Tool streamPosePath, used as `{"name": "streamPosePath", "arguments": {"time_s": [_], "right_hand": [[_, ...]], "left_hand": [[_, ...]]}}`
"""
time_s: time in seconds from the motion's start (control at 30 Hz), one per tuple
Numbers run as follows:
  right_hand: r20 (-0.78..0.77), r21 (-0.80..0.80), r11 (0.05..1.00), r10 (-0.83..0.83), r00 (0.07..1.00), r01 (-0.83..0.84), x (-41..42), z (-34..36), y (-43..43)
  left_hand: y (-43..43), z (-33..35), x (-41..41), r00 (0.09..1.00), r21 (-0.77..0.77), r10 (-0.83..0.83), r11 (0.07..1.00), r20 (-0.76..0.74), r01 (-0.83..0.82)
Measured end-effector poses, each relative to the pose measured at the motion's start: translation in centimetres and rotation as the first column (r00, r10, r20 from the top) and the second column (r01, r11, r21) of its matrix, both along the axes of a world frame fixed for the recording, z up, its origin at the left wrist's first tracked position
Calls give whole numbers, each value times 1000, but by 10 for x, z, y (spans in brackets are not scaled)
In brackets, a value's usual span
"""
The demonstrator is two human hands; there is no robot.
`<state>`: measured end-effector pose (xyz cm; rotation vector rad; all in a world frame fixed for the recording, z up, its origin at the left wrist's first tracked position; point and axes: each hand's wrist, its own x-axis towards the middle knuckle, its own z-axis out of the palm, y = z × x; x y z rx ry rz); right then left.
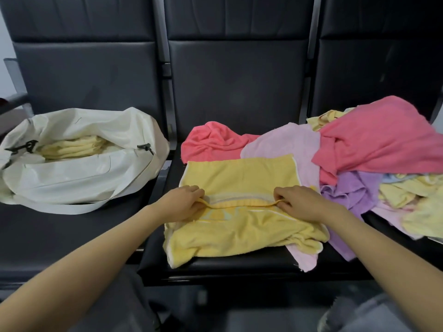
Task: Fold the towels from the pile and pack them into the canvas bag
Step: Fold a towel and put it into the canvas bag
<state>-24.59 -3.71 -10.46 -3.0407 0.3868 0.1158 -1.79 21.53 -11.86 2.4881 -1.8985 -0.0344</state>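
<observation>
One canvas bag [72, 173], three seats [239, 92], two coral towels [215, 144] [378, 140], one bright yellow towel [239, 178]

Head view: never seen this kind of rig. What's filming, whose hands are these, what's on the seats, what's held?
There is no robot here. One camera is worn on a person's head and looks down at their bare arms. The left hand and right hand each pinch a fold across the yellow towel, which is spread on the middle seat. On the seat to the left sits an open bag with folded towels inside. To the right lies the pile of loose pink, lilac, purple and yellow towels.
</observation>
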Motion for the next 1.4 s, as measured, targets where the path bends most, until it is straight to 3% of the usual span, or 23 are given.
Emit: {"name": "streamPosePath", "arguments": {"time_s": [0.13,0.27,0.33,0.4,0.47,0.53,0.63,0.77,0.87,1.07,1.17,1.27,1.4], "right_hand": [[-17,85,996,5,1000,-4,-9,7,0],[-9,85,995,-52,999,53,-2,22,-15],[98,106,991,-89,991,79,7,35,-27],[253,236,968,-149,956,89,20,48,-40],[288,315,942,-211,934,116,37,53,-54],[211,298,937,-252,945,184,56,46,-66],[152,299,906,-354,923,299,77,19,-76],[214,311,880,-432,876,358,83,-14,-80],[226,324,886,-414,882,333,84,-21,-86],[165,386,873,-382,909,297,89,-17,-95],[105,284,909,-345,933,304,92,-13,-94],[152,103,952,-301,941,288,92,-7,-93],[264,104,970,-240,934,220,83,-9,-91]], "left_hand": [[6,6,-3,999,10,7,1000,42,-8],[3,14,11,983,-323,9,945,184,52],[-2,23,18,975,-409,110,912,192,-22],[-10,33,25,965,-440,234,884,120,-159],[-23,36,38,936,-398,350,865,42,-306],[-37,28,53,911,-302,413,868,0,-393],[-57,6,73,879,-209,472,855,-68,-475],[-71,-17,81,836,-163,532,820,-136,-548],[-75,-23,82,822,-179,554,802,-135,-570],[-79,-18,93,788,-101,546,800,-284,-591],[-78,-18,99,773,-62,524,813,-357,-579],[-78,-19,104,768,-63,519,812,-376,-580],[-81,-19,99,807,-144,431,841,-403,-521]]}}
